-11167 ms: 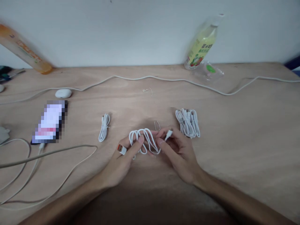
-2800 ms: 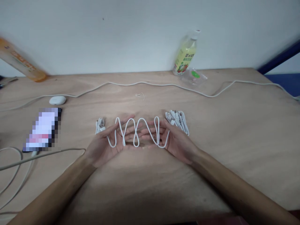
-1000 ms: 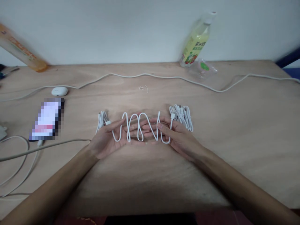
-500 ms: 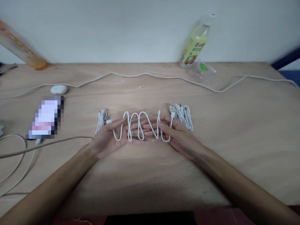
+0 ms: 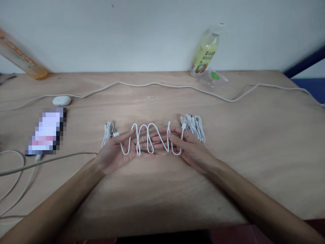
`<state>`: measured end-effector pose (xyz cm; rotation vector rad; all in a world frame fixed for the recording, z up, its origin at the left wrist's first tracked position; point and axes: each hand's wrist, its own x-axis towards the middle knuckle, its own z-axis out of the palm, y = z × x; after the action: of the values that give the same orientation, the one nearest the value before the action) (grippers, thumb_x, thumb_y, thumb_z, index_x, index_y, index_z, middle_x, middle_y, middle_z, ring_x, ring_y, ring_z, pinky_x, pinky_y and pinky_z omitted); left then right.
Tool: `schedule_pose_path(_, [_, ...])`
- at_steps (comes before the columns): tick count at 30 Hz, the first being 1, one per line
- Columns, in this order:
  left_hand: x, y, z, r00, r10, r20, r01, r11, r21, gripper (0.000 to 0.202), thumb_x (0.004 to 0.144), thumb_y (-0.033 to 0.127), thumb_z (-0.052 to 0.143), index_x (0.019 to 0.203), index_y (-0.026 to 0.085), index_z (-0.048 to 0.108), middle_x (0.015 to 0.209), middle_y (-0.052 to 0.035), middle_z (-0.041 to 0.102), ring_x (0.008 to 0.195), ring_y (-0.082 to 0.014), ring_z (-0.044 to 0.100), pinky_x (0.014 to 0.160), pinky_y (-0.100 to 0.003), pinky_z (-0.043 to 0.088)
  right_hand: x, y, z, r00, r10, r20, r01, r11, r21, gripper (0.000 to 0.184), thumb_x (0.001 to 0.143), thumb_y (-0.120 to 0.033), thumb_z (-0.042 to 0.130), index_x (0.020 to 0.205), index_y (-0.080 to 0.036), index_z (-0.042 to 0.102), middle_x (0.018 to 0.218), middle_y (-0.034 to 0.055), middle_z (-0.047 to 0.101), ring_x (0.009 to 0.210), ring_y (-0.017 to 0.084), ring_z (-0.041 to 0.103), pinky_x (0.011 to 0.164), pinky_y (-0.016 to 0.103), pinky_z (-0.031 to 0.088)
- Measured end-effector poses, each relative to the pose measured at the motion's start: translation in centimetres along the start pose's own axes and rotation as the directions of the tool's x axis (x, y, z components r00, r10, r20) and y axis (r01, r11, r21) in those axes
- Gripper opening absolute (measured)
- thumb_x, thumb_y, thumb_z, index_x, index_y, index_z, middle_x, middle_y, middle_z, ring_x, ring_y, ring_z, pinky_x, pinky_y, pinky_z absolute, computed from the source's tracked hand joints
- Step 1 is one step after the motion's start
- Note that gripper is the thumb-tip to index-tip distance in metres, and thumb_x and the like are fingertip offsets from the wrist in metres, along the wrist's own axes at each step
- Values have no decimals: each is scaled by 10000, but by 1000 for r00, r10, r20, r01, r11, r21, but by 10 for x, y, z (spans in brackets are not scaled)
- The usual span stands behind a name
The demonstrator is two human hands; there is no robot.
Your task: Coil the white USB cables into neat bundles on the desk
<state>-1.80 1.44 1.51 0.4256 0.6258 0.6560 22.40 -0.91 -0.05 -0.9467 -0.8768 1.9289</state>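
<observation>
A white USB cable point(image 5: 148, 137) lies in zigzag loops across both of my hands, palms up and fingers meeting in the middle. My left hand point(image 5: 115, 152) grips its left side, thumb laid along the loops, and a USB plug with a metal tip point(image 5: 116, 133) sticks out past the thumb. With its thumb pressed on the cable, my right hand point(image 5: 190, 145) holds the other side, where a white plug end point(image 5: 183, 126) rises by the fingers. Coiled white cables point(image 5: 194, 127) lie just beyond my right hand, and another coiled cable point(image 5: 107, 131) beyond my left.
A phone point(image 5: 47, 130) with a lead plugged in and a white earbud case point(image 5: 61, 100) lie at left. One long white cable point(image 5: 172, 86) crosses the table behind small white scraps point(image 5: 153, 98). An orange bottle point(image 5: 22, 57) and a yellow-green bottle point(image 5: 205, 54) stand by the wall.
The whole view has shifted a little, so things sit slightly lower and further left. My hands keep the same hold, and the cable's loops look unchanged.
</observation>
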Motion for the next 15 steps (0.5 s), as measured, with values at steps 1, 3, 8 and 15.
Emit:
schedule_pose_path(1, [0,0,-1,1000,-2,11,2,1000,-6,511,1160,258,408,1646,149,522,1501,-214,719,1342,-383,734,1185,-609,543,0,0,0,1000,2,2,-2,1000,6,216,1010,-373,777,1171,-231,760,1242,90,835,1069,235,827,884,384,694])
schedule_pose_path(3, [0,-1,-4,999,-1,38,2,1000,-21,532,1164,258,400,1679,141,469,1536,-227,689,1352,-389,725,1195,-622,527,0,1,0,1000,9,6,-9,1000,14,217,1015,-373,771,1177,-231,753,1249,90,834,1059,233,830,847,367,695])
schedule_pose_path(8, [1,0,-4,1000,-9,22,10,1000,-18,540,1156,262,418,1687,178,468,1551,-203,684,1388,-400,699,1200,-631,519,0,0,-1,1000,17,5,-17,1000,3,214,1029,-351,740,1195,-218,760,1243,94,835,1057,218,825,827,330,689])
schedule_pose_path(15, [1,3,0,999,-28,-19,27,999,-29,465,1115,268,521,1556,203,653,1440,-177,766,1371,-430,705,1146,-607,573,0,-1,0,1000,10,15,-10,1000,28,222,1005,-387,767,1168,-238,752,1216,86,840,1015,214,827,789,324,682])
